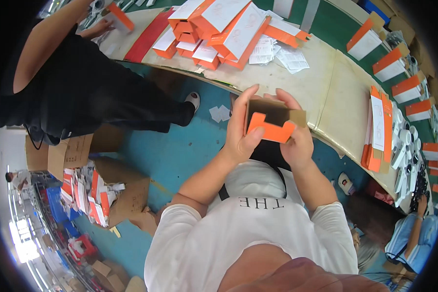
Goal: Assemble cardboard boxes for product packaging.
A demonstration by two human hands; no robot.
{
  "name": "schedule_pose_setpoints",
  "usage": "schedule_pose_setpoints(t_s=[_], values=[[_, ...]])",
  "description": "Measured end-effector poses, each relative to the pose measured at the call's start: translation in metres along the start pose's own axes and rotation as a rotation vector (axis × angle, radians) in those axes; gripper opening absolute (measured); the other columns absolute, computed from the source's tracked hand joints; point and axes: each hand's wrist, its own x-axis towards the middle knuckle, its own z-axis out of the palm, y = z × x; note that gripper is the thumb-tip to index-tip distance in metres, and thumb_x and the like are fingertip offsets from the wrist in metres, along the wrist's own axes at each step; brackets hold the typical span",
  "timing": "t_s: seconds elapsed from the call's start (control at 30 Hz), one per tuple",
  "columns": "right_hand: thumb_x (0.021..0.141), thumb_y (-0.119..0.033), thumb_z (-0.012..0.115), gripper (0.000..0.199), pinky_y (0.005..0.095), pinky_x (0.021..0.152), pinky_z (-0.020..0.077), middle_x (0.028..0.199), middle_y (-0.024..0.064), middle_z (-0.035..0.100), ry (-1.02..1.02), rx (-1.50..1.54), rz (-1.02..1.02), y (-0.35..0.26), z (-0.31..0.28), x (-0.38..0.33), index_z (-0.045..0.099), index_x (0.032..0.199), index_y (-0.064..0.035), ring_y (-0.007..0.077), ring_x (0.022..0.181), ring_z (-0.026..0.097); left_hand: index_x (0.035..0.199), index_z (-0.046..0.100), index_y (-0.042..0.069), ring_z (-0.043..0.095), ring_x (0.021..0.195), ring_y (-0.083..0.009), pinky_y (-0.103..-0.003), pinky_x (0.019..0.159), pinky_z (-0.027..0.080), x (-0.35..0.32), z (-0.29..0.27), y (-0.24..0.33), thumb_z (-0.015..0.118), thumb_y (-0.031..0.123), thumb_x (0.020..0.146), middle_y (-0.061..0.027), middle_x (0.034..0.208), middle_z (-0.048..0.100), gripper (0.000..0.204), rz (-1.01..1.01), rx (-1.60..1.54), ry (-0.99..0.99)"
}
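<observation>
Between my two hands is a small orange carton [272,132], its open end facing up and a brown flap sticking out on the right. My left hand [243,130] grips its left side, thumb on the orange front edge. Around the right side, my right hand [298,142] is closed with its fingers behind the carton. The carton is held in front of my body, near the table's edge, and its inside looks dark. Beyond it on the table [321,87] lies a pile of white-and-orange boxes [228,34], with printed leaflets [292,58] beside them.
Flat folded cartons [377,129] lie stacked at the right, beside white devices [406,151]. Several open boxes [365,41] line the far right. A co-worker in black [82,92] stands left, holding a box; another in blue [413,238] sits right. A cardboard box [126,194] stands on the floor.
</observation>
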Motion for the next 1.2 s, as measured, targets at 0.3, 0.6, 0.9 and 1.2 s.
schedule_pose_setpoints(t_s=[0.3,0.6,0.9,1.2], values=[[0.091,-0.025,0.038,0.056,0.0333,0.103,0.0268,0.136,0.0152,0.035,-0.036,-0.018,-0.106,0.006,0.014,0.008,0.021,0.140,-0.0025,0.0213,0.125,0.034,0.127,0.034,0.007,0.054,0.095,-0.0293,-0.042,0.079,0.045,-0.008,0.017,-0.010,0.057,0.014,0.082,-0.0203,0.118,0.046,0.052,0.495,0.135,0.350],[0.083,-0.001,0.042,0.026,0.0325,0.096,0.0363,0.122,0.0139,0.050,-0.228,-0.214,-0.120,0.017,-0.013,0.010,0.066,0.093,0.0009,0.0213,0.114,0.046,0.089,0.049,0.006,0.056,0.089,-0.0298,-0.038,0.075,0.046,-0.011,-0.007,-0.018,0.069,0.044,0.072,-0.0181,0.106,0.053,0.047,0.449,0.494,0.184],[0.081,0.004,0.046,0.044,0.0262,0.087,0.0429,0.119,0.0086,0.053,-0.235,-0.393,0.314,-0.019,-0.011,0.029,0.049,0.125,-0.0018,0.0147,0.105,0.051,0.086,0.052,0.006,0.052,0.090,-0.0230,-0.033,0.078,0.045,-0.011,-0.003,-0.015,0.081,0.029,0.062,-0.0123,0.104,0.048,0.045,0.309,0.542,0.170],[0.083,0.004,0.046,0.044,0.0244,0.084,0.0444,0.115,0.0072,0.056,-0.236,-0.505,0.292,-0.004,-0.019,0.035,0.050,0.126,-0.0060,0.0122,0.099,0.054,0.084,0.055,0.006,0.050,0.093,-0.0252,-0.034,0.077,0.045,-0.003,-0.003,-0.014,0.085,0.035,0.052,-0.0120,0.102,0.048,0.052,0.274,0.743,0.107]])
